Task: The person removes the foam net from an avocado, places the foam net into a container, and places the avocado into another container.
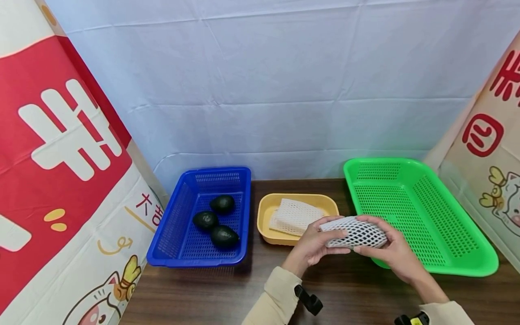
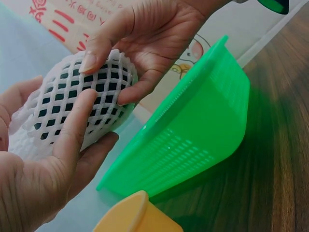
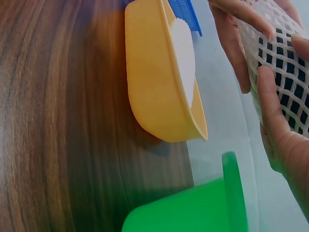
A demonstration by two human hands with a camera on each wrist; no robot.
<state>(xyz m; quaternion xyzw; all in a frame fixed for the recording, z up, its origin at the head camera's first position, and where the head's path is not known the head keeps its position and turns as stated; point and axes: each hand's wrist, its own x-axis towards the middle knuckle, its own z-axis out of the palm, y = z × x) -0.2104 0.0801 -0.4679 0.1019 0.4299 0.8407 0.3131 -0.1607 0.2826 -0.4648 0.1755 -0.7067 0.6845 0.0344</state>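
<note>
Both hands hold an avocado in a white foam net sleeve [image 1: 357,232], raised above the table in front of the yellow basin. The left hand [image 1: 316,241] grips the sleeve's left end, where the foam narrows past the fruit. At the other end, the right hand [image 1: 392,246] has thumb and fingers round the covered fruit. Dark green skin shows through the stretched mesh of the foam net sleeve [image 2: 79,99] in the left wrist view. More flat foam sleeves [image 1: 298,215] lie in the yellow basin [image 1: 264,232].
Three bare avocados [image 1: 224,236] lie in a blue basket [image 1: 195,262] at left. A green basket [image 1: 406,198] with nothing in it stands at right, close to the right hand. The brown wooden table [image 1: 183,293] backs onto a pale cloth [image 1: 252,90].
</note>
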